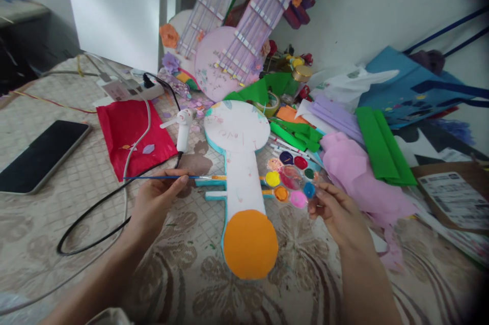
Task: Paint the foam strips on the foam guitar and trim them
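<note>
Paintbrush (147, 178), thin and blue, is in the left hand (162, 192), with the fingers pinched on its handle. It lies sideways, and its tip is at a small orange peg (219, 178) on the left side of a white toy guitar (242, 172). I can't tell if the tip touches the peg.

The right hand (330, 208) has its fingers closed on the edge of a paint tray (301, 176), near the blue paint (309, 190). The tray is just right of the guitar, and its cups hold yellow, orange, pink, red and other colors.

The guitar lies flat on the table (298, 284). It has blue sides, an orange circle (250, 244) at the near end, and "I love" written upside down at the far end.

A white glue gun (184, 131) stands near the left hand, beside some red paper (114, 131). Pink paper (353, 172) lies past the right hand.
</note>
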`<state>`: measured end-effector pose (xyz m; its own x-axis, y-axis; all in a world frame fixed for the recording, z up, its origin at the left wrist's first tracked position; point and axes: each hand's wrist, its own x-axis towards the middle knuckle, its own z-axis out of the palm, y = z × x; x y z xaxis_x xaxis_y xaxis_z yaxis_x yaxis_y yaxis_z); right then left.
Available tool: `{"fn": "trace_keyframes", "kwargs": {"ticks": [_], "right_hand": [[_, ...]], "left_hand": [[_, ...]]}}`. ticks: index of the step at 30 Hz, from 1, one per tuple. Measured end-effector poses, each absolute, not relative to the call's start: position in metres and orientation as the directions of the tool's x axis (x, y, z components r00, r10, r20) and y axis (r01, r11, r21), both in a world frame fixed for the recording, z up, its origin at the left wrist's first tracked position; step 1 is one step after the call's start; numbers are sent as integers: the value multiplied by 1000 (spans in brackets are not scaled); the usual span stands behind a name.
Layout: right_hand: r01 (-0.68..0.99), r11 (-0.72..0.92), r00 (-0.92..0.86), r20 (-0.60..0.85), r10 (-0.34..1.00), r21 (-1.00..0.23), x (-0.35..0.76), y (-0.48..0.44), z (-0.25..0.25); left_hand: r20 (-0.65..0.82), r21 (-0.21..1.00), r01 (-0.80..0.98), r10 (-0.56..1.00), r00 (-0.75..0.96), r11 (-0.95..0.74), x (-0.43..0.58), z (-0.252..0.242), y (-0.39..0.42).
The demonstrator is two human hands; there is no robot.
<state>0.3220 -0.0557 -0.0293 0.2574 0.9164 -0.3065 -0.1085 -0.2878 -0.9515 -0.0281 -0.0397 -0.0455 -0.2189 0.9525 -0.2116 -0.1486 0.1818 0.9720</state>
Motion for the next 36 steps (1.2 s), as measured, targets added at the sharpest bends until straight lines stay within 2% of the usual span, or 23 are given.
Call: {"fn": "trace_keyframes", "kwargs": {"ticks": [16,30,36], "right_hand": [[-109,-285,256,-304,918,-952,321,-55,-29],[-111,-276,239,-295,925,-955,322,-57,-28],[-107,-274,243,-292,925,-956,321,-57,-29]], "left_hand": [[-228,973,-83,939,-256,214,-46,-37,-47],[-190,972,-200,920,-343,126,-59,-43,-48],[-191,954,-284,930,-313,100,-38,-37,-39]]}}
